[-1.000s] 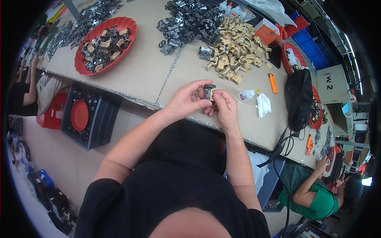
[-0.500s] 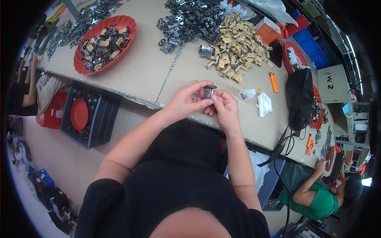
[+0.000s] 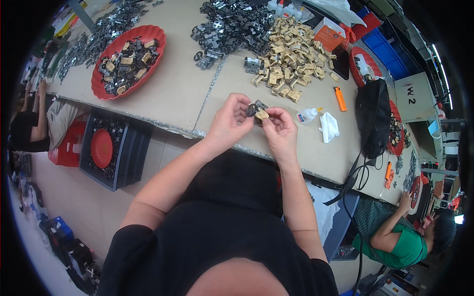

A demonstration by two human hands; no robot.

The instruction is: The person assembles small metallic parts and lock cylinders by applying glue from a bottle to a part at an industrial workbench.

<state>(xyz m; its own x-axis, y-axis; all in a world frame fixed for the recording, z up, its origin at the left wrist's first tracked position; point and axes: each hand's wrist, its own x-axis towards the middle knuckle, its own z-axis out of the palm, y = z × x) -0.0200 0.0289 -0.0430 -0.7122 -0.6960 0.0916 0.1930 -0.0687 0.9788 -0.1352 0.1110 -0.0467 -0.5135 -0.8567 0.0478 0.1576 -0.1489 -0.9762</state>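
Over the table's front edge, my left hand [image 3: 228, 121] and my right hand [image 3: 281, 132] hold a small toy vehicle [image 3: 260, 105] between their fingertips. It has a dark body, a black wheel [image 3: 252, 110] facing my left hand and a tan piece [image 3: 261, 115] by my right thumb. The fingers of both hands are curled in, and part of the toy is hidden behind them. Beyond my hands lies a heap of tan plastic parts [image 3: 291, 61], with a pile of dark wheeled chassis [image 3: 229, 29] to its left. One chassis [image 3: 254, 64] sits by itself at the tan heap's edge.
A red scalloped plate [image 3: 97, 81] of tan-and-dark pieces stands at the left. Right of my hands are a small glue bottle [image 3: 307, 116], a crumpled white tissue [image 3: 329, 127], a slim orange tool [image 3: 340, 98] and a black bag [image 3: 371, 118]. A co-worker in green [image 3: 400, 244] sits at the lower right.
The toy has been turned between my fingers, so its black wheel and tan piece now show. My hands have opened slightly apart around it. The view has shifted a little.
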